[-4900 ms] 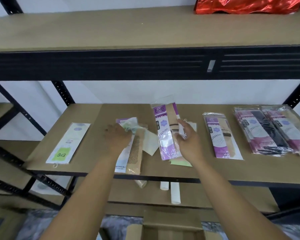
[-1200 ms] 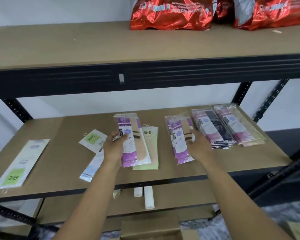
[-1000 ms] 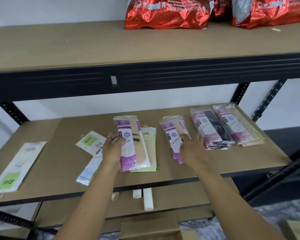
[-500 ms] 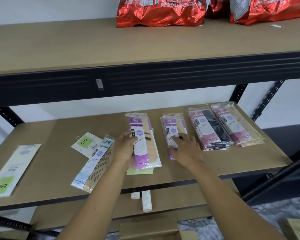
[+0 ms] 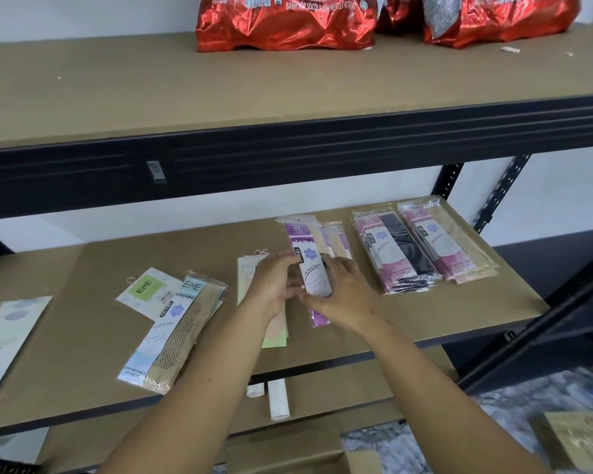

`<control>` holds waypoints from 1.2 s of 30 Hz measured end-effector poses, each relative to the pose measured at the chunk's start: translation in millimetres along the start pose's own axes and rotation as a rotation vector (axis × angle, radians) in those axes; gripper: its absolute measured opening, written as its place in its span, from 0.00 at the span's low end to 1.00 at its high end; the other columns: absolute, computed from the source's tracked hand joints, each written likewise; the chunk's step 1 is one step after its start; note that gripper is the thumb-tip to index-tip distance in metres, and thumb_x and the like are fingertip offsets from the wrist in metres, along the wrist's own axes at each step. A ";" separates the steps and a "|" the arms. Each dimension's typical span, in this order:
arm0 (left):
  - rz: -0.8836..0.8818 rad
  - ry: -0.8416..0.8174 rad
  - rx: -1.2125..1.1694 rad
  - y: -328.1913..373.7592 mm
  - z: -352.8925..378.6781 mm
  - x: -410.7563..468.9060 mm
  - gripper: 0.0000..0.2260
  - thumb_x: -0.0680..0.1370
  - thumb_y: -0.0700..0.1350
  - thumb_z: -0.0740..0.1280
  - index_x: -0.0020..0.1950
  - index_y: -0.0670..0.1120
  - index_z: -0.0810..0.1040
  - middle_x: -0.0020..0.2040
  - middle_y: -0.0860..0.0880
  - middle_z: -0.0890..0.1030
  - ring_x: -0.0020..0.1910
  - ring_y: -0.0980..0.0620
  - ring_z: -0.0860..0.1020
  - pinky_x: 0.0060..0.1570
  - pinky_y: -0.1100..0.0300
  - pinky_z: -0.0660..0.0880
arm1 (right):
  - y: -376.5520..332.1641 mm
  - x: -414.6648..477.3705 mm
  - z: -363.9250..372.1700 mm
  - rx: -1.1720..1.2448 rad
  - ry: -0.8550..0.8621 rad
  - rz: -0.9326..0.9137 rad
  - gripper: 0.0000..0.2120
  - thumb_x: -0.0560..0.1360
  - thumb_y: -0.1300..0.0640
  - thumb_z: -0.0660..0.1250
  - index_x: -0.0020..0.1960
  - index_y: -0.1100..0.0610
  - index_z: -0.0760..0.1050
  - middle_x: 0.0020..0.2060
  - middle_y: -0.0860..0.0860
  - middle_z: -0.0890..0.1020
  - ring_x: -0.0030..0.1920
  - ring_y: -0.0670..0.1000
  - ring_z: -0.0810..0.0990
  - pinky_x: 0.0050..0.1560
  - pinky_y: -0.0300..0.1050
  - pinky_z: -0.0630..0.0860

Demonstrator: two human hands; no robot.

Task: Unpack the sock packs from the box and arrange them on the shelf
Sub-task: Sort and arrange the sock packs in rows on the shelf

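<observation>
**Shelf** [image 5: 192,248]: middle board with a dark front edge.
- Bare board lies left of the purple pack [image 5: 310,265], between the green pack [image 5: 274,331] and the blue pack [image 5: 175,333].
- A bare strip runs behind the purple pack to the back edge.
- More bare board lies right of it and nearer the front edge, before the pink packs [image 5: 391,254].

**Purple pack:** on the shelf, lengthwise front to back, over a second purple pack [image 5: 338,241] that shows just to its right. Whether it lies flat or is raised cannot be told.

**Left hand** [image 5: 274,285]: fingers curled on the purple pack's left edge, grasping it. The hand covers the green pack just left.

**Right hand** [image 5: 343,299]: fingers curled over the purple pack's right edge, grasping it.

**Pink packs:** two stacks side by side, near and to the right of the purple pack, and apart from it.

**Blue pack:** well left of the purple pack, its end close to the front edge.

**Green-label pack** [image 5: 148,292]: well left, its corner tucked under the blue pack.

**Pale pack** [image 5: 4,336]: farthest left.

**Red bags** [image 5: 285,22]: on the board above the purple pack.

**Box** [image 5: 285,453]: below and in front of it.
</observation>
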State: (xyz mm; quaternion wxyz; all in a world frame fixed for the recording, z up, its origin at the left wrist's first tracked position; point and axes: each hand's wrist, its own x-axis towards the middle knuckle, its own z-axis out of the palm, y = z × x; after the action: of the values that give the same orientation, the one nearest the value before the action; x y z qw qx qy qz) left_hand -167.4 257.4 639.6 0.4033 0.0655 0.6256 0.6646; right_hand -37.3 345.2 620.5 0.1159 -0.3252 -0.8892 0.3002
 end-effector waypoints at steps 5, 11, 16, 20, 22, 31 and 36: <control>0.170 0.089 0.164 -3.1 -15.4 4.8 0.11 0.82 0.46 0.61 0.60 0.47 0.80 0.53 0.48 0.85 0.38 0.49 0.80 0.39 0.53 0.81 | 7.3 -1.4 9.2 -0.047 0.157 0.054 0.44 0.64 0.37 0.69 0.77 0.47 0.63 0.74 0.51 0.66 0.70 0.60 0.68 0.66 0.55 0.70; 0.546 0.376 1.507 -48.2 -61.4 20.0 0.28 0.80 0.55 0.63 0.76 0.44 0.67 0.74 0.41 0.70 0.73 0.38 0.66 0.74 0.41 0.59 | 15.5 11.7 19.6 -0.188 0.201 0.097 0.40 0.69 0.37 0.65 0.79 0.49 0.64 0.75 0.56 0.66 0.72 0.63 0.65 0.69 0.61 0.68; 0.347 0.324 1.576 -67.8 -62.2 16.0 0.37 0.80 0.68 0.53 0.81 0.46 0.55 0.81 0.39 0.53 0.79 0.38 0.53 0.75 0.37 0.47 | 18.8 23.5 28.4 -0.282 0.043 0.154 0.38 0.76 0.37 0.63 0.81 0.48 0.56 0.79 0.58 0.57 0.76 0.63 0.59 0.74 0.60 0.61; 0.372 0.370 1.574 -63.2 -59.6 11.1 0.36 0.79 0.67 0.55 0.81 0.46 0.58 0.80 0.38 0.56 0.76 0.37 0.57 0.74 0.41 0.54 | 22.8 25.0 35.2 -0.376 -0.006 0.150 0.39 0.76 0.33 0.60 0.81 0.46 0.53 0.80 0.57 0.55 0.77 0.62 0.58 0.75 0.61 0.61; 0.354 0.358 1.549 -62.8 -58.9 11.1 0.37 0.79 0.67 0.55 0.81 0.46 0.57 0.80 0.39 0.56 0.76 0.37 0.57 0.75 0.41 0.54 | 23.1 25.7 34.3 -0.378 0.006 0.134 0.38 0.76 0.33 0.60 0.81 0.45 0.54 0.80 0.57 0.55 0.77 0.62 0.59 0.75 0.61 0.61; 0.467 0.316 1.263 -53.9 -71.5 9.6 0.26 0.80 0.54 0.55 0.76 0.44 0.69 0.72 0.40 0.70 0.70 0.37 0.66 0.71 0.45 0.61 | -6.0 3.5 47.1 -0.244 0.255 -0.229 0.32 0.75 0.36 0.63 0.70 0.56 0.74 0.70 0.60 0.74 0.72 0.63 0.68 0.72 0.61 0.68; 0.662 0.501 1.138 -45.9 -131.2 -17.4 0.13 0.77 0.42 0.62 0.59 0.47 0.82 0.57 0.45 0.81 0.58 0.40 0.76 0.58 0.48 0.71 | -40.6 -19.7 85.0 -0.196 0.116 -0.427 0.20 0.73 0.40 0.69 0.59 0.50 0.82 0.59 0.50 0.80 0.58 0.57 0.79 0.62 0.54 0.76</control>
State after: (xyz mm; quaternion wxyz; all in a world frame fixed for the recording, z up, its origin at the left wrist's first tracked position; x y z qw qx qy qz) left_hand -212.5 139.5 578.9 -0.0734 0.2981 0.8974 0.3168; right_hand -77.1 268.8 577.6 0.1957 -0.1561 -0.9545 0.1620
